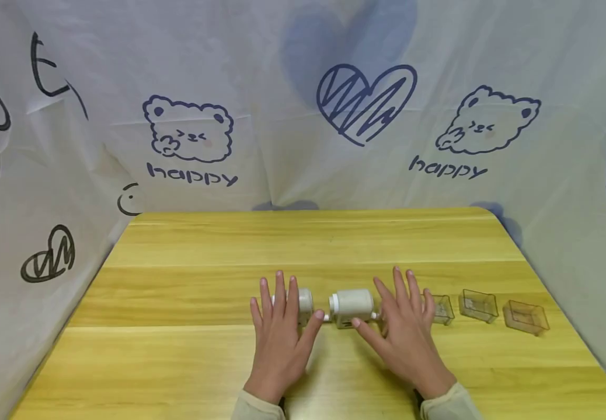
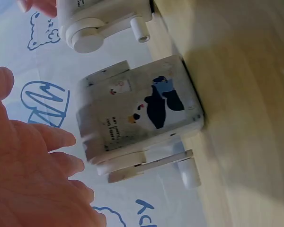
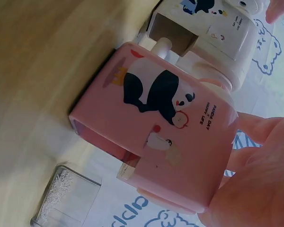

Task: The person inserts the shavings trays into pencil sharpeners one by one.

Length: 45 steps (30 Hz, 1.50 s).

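Three hand-crank pencil sharpeners stand in a row. My left hand (image 1: 280, 341) spreads over a whitish pencil sharpener (image 2: 142, 111), fingers straight and fingertips close to its top; its crank (image 2: 154, 166) shows at one side. Between the hands stands a second whitish pencil sharpener (image 1: 354, 303), its white crank end toward the left. My right hand (image 1: 405, 326) fans out over a pink pencil sharpener (image 3: 165, 123) with a panda picture, the fingers lying along its top and far side. In the right wrist view the pink sharpener has an open slot low in its body. The right hand mostly hides it in the head view.
Right of the right hand stand three small see-through bins: a clear bin (image 1: 443, 310), another clear bin (image 1: 478, 305) and an orange-tinted bin (image 1: 526, 317). Pale shreds lie in the bin (image 3: 61, 194) nearest the pink sharpener. A printed cloth (image 1: 282, 146) hangs behind the wooden table (image 1: 177, 350).
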Each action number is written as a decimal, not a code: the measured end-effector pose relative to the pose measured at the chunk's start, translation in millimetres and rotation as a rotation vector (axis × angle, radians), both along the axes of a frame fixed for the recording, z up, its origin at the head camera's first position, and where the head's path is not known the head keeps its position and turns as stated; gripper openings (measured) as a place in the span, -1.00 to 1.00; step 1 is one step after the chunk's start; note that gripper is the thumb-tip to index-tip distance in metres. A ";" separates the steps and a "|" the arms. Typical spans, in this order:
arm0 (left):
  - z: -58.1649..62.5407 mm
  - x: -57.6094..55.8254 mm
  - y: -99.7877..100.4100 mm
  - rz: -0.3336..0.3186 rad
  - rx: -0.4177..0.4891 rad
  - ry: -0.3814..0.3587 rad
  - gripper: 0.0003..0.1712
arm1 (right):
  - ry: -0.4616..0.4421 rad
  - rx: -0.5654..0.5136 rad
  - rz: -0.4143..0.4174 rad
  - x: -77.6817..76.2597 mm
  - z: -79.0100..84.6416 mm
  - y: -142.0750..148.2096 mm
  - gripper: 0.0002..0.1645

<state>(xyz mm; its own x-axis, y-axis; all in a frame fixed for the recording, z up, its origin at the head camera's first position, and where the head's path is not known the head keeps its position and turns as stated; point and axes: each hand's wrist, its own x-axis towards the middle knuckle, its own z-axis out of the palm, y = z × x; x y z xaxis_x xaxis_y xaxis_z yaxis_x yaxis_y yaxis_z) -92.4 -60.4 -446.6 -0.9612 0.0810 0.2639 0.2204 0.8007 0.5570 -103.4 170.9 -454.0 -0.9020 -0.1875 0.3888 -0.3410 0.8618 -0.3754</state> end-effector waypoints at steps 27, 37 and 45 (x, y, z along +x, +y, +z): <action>2.6 -6.6 0.6 -0.053 0.348 0.465 -0.78 | 0.129 -0.407 -0.201 -26.6 0.6 76.8 -0.61; 4.2 -0.7 1.6 -0.330 0.298 0.237 -0.85 | -0.150 -0.155 -0.111 -31.2 -4.4 100.3 -0.42; 3.1 0.5 -0.2 -0.359 0.274 0.058 -0.78 | -0.337 -0.063 -0.045 -24.7 -2.1 100.0 -0.36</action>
<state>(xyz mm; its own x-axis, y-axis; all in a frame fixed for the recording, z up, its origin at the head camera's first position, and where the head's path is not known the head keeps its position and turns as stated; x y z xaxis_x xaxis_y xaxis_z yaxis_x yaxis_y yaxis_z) -91.9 -60.6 -443.5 -0.8677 0.3265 0.3747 0.4946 0.4926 0.7160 -128.0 270.9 -456.2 -0.9885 -0.1303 0.0766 -0.1511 0.8448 -0.5133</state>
